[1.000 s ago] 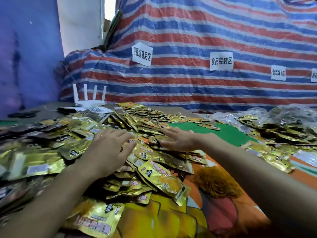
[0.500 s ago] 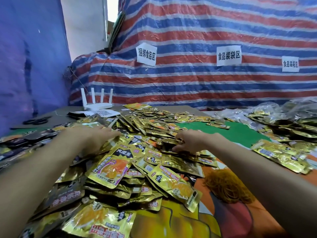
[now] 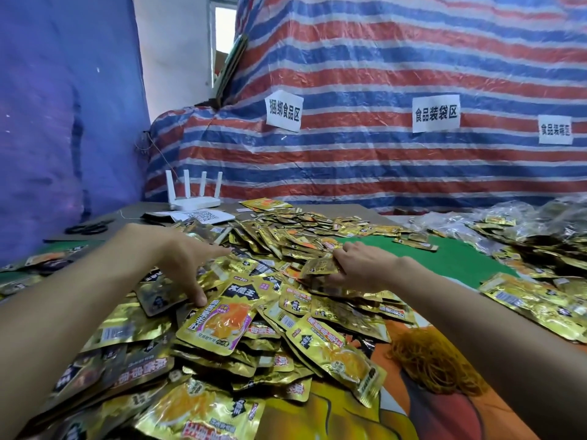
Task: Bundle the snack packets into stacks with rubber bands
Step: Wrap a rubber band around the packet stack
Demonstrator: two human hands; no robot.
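Left hand (image 3: pixel 187 265) spread open, fingers straight, pressing heap of shiny gold foil snack packets (image 3: pixel 222 325) on counter (image 3: pixel 444 258). Right hand (image 3: pixel 362 269) pinches one small gold packet (image 3: pixel 320 266). Tangled orange rubber bands (image 3: pixel 435 363) lie beside right forearm.

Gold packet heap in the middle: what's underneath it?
Orange printed cloth shows along the near edge of the heap, green mat at the far right. Beneath the middle, the surface is covered.

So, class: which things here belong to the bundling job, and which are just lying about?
Job: snack packets, rubber bands, left hand, right hand pinching one.
Lying about: router, scissors, QR-code sheet, wall labels.
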